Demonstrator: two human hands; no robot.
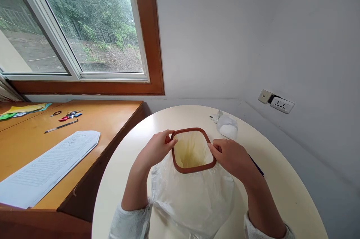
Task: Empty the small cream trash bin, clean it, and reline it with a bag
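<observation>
A small trash can stands on the round table, with a brown squared rim [194,170] around its mouth. A thin clear plastic bag [194,197] lines it and hangs loosely over the outside toward me, hiding most of the can's body. The pale yellowish inside [191,152] shows through the opening. My left hand [156,149] pinches the rim's left side between thumb and fingers. On the opposite side, my right hand [233,155] is closed on the rim, thumb on top.
Behind my right hand lies a knotted clear bag with white contents [228,128]. A dark pen-like object [256,166] is partly hidden by my right wrist. On the wooden desk [118,113] at left are papers [53,167], a pen [61,126] and keys [70,115].
</observation>
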